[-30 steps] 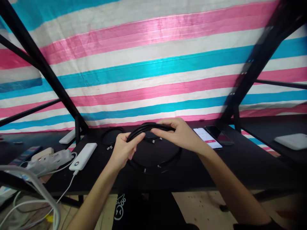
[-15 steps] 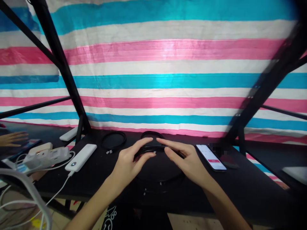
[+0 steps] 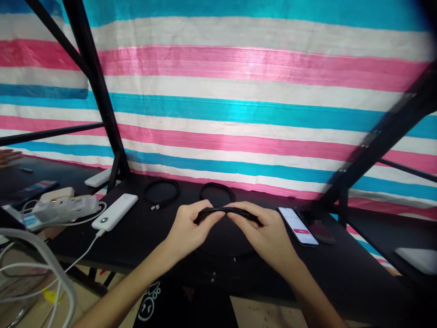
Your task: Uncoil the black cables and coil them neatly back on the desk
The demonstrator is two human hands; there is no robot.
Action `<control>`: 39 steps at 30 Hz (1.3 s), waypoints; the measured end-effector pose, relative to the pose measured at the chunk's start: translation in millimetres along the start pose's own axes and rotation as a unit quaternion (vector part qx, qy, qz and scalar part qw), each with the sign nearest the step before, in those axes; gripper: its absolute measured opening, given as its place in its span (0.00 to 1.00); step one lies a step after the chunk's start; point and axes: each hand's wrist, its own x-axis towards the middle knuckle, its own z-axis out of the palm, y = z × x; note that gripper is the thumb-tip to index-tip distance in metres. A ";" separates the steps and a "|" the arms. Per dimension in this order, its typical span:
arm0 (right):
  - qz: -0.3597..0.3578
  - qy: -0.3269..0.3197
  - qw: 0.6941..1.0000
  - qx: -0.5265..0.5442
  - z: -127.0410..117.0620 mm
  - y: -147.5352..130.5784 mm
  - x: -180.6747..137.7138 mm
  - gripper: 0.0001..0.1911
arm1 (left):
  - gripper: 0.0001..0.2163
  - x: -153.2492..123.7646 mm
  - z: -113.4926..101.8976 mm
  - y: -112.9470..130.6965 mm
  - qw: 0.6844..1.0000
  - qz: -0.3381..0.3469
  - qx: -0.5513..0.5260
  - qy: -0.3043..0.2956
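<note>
My left hand (image 3: 186,230) and my right hand (image 3: 264,232) meet over the middle of the black table (image 3: 143,234). Both are closed in a pinch on the top of a black coiled cable (image 3: 223,212), which they hold a little above the table. The lower part of the coil (image 3: 235,255) hangs down toward the table between my wrists. Two more black cable coils lie flat behind it, one (image 3: 162,191) at the left and one (image 3: 217,193) just beyond my fingers.
A lit phone (image 3: 297,225) lies right of my right hand, a dark phone beside it. A white power bank (image 3: 114,212) with a white lead, a power strip (image 3: 68,207) and black frame posts (image 3: 99,91) stand left. Another person's hand (image 3: 7,157) shows at far left.
My hands let go of the coil and spread over it half a second ago, then closed on its top again. The view has tilted up a little.
</note>
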 end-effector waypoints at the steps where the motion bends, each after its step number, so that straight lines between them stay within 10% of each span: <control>1: 0.006 0.009 1.000 0.017 0.6 0.8 1.3 0.07 | 0.16 -0.2 0.1 0.7 0.999 -0.029 -0.021 -0.025; 6: 0.068 -0.005 0.984 0.162 0.4 11.9 7.8 0.08 | 0.26 3.2 -16.3 -4.5 0.976 -0.136 -0.165 0.029; 11: 0.180 -0.060 0.894 0.406 10.2 27.1 6.1 0.28 | 0.29 6.5 -29.2 -11.4 0.924 -0.170 -0.304 0.161; 21: 0.211 0.093 0.811 0.538 27.6 32.4 7.2 0.29 | 0.24 -13.3 5.4 -31.1 0.876 -0.222 -0.422 0.075; 31: 0.229 0.140 0.771 0.577 53.9 38.0 -11.8 0.26 | 0.25 -6.5 17.4 -38.3 0.805 -0.258 -0.497 0.196; 39: 0.310 0.254 0.756 0.517 80.6 99.0 1.3 0.16 | 0.17 6.3 47.4 -98.3 0.907 -0.244 -0.247 0.240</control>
